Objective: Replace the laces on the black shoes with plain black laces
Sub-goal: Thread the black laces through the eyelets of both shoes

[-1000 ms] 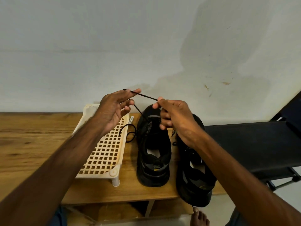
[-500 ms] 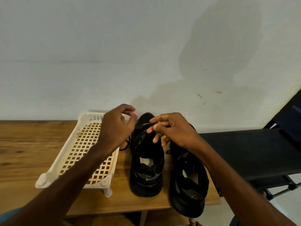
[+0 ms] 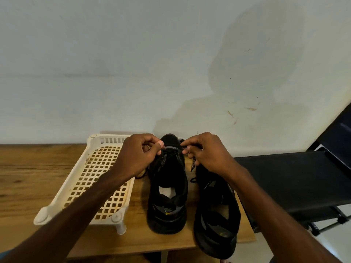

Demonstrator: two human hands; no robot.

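Note:
Two black shoes stand on the wooden table (image 3: 28,177), toes to the wall: the left shoe (image 3: 168,190) and the right shoe (image 3: 216,215). A thin plain black lace (image 3: 169,154) runs across the left shoe's front eyelets. My left hand (image 3: 138,156) pinches the lace at the shoe's left side, fingers curled. My right hand (image 3: 207,152) pinches it at the right side. A black-and-white patterned lace (image 3: 193,163) hangs down between the shoes below my right hand. A loose black lace end loops onto the table beside the tray.
A cream plastic lattice tray (image 3: 83,186) stands on short legs left of the shoes. A black bench-like surface (image 3: 296,179) lies to the right of the table. A plain wall rises just behind the shoes. The right shoe's heel overhangs the table's front edge.
Both hands came down from holding the lace stretched above the shoe. They now sit low at the left shoe's toe eyelets, one on each side. The camera tilted up.

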